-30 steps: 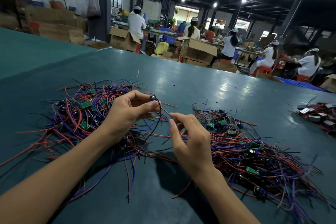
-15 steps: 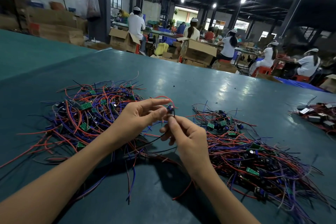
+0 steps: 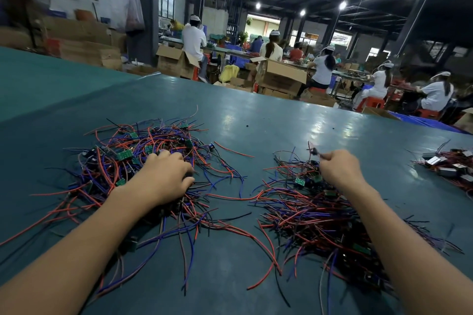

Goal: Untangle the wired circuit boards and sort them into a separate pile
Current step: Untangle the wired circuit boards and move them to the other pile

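On the near left of the bench (image 3: 230,115), the left hand (image 3: 163,176) lies on the left pile (image 3: 122,156) of wired boards, fingers curled into the wires, tips hidden; whether it grips I cannot tell. The right hand (image 3: 337,169) pinches a small, blurred dark part (image 3: 315,151) over the far side of the right pile (image 3: 307,215). A third pile (image 3: 448,166) is cut off at the right edge. Board markings are too small to read.

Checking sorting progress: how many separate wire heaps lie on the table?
3: left heap under the left hand, middle heap by the right hand holding a wired part, far-right heap, cropped.
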`<state>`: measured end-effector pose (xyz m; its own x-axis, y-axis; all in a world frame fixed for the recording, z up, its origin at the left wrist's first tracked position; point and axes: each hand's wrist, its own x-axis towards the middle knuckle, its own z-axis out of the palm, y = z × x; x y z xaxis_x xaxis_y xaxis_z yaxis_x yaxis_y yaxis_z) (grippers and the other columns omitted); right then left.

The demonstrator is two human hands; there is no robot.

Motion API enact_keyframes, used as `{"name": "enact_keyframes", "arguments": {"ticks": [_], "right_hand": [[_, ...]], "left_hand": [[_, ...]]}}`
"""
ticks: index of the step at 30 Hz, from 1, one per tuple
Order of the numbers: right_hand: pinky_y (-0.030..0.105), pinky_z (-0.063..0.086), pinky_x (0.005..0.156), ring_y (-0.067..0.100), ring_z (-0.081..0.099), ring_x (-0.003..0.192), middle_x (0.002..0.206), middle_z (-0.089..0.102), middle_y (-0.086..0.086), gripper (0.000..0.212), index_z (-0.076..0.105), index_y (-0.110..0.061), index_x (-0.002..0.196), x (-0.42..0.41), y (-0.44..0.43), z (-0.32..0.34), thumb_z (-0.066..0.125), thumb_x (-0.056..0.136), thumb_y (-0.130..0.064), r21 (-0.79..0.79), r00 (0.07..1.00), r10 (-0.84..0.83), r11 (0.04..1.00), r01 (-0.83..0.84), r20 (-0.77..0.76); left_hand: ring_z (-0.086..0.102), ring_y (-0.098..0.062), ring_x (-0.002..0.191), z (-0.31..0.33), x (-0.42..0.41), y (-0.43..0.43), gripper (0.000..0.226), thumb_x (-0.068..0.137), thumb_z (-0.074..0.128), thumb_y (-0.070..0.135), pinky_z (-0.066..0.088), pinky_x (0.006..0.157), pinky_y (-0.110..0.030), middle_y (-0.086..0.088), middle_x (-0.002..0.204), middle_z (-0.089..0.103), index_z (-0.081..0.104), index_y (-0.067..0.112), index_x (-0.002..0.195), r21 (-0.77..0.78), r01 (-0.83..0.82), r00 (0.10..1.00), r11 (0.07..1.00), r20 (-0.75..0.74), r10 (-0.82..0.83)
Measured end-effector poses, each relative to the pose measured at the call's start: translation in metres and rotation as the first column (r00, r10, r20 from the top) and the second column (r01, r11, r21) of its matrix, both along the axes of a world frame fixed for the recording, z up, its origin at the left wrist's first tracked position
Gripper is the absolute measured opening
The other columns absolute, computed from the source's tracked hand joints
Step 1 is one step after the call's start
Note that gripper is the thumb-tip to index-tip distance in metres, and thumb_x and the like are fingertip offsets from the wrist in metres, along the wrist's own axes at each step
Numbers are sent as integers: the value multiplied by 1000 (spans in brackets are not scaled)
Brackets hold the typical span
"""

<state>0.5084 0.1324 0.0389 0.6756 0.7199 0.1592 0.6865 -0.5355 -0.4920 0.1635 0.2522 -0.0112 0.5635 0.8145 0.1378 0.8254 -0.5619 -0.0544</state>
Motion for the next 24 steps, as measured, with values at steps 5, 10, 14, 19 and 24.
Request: {"name": "enact_keyframes", "arguments": {"ticks": [5,10,14,19,24], "right_hand": [[35,40,66,29,51,69,77,54,16,17,50,-1,74,-24,-2,14,50,88,-9,-277,997,44,961,-23,69],[50,32,101,37,41,128,140,43,14,59,37,-13,141,-92,-7,29,53,85,-23,-286,956,170,953,-98,239],[45,32,108,23,49,126,138,53,3,51,49,-21,145,-151,-14,3,58,95,-23,169,898,382,891,-421,219],[26,52,72,9,68,73,79,75,-4,17,80,-12,93,-170,-17,-34,66,97,-21,608,799,594,669,-429,-90],[29,47,65,15,64,74,80,75,11,24,80,-7,95,-165,-22,-48,65,97,-26,736,563,740,602,-310,-368]], "left_hand": [[55,-22,118,7,-4,1,34,99,57,45,37,99,-41,3,119,62,63,30,129,-85,49,991,995,127,-38],[58,-19,115,7,-5,-4,43,94,68,42,37,101,-40,6,113,66,61,29,134,-49,147,948,988,293,-126],[67,-23,96,16,-5,-18,52,83,80,32,48,89,-48,0,102,72,66,16,130,293,305,767,906,489,-416],[70,-18,84,28,5,-46,59,82,81,30,57,79,-44,4,96,69,55,19,135,456,391,508,799,617,-601],[65,-19,94,25,15,-57,69,84,81,16,51,90,-38,3,103,64,41,25,140,446,521,448,728,583,-678]]}}
